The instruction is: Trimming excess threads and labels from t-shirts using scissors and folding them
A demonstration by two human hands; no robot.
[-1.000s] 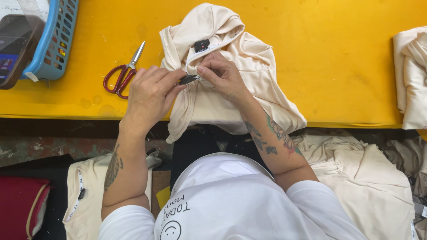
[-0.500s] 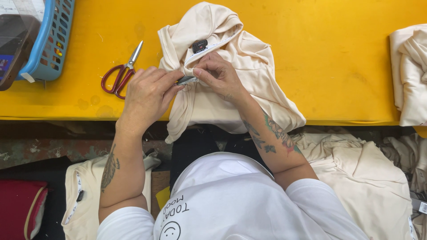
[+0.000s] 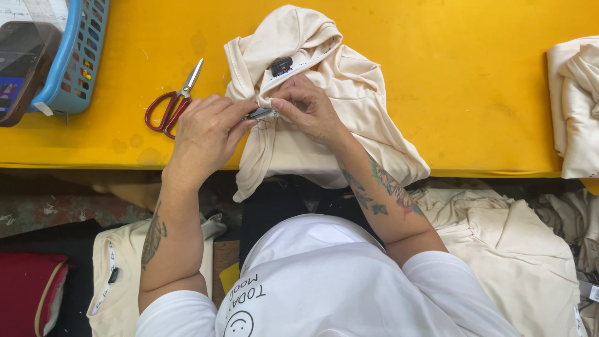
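1. A cream garment (image 3: 324,118) is bunched on the yellow table (image 3: 468,75), at its near edge, with part of the cloth hanging over that edge.
2. A small dark tool (image 3: 259,113) is pinched between thumb and fingertips of the left hand (image 3: 209,134); the fingers are curled and pressed together. The tool's tip is held against the garment's neckline.
3. The neckline fabric is pinched by the right hand (image 3: 309,109), thumb against forefinger, right beside the tool tip. The other fingers are folded over the cloth.
4. The two hands are nearly touching, with the tool between them.
5. A small black tag (image 3: 281,65) is seen on the neckline, just above the right hand.
6. Red-handled scissors (image 3: 171,103) are laid on the table just left of the left hand, blades closed, not touched.
7. A blue basket (image 3: 78,59) is set at the table's far left corner, with a dark phone (image 3: 22,68) against it.
8. More cream garments (image 3: 574,106) are stacked at the table's right edge, well apart from the hands.
9. Further cream cloth (image 3: 505,249) is piled below the table on the right.
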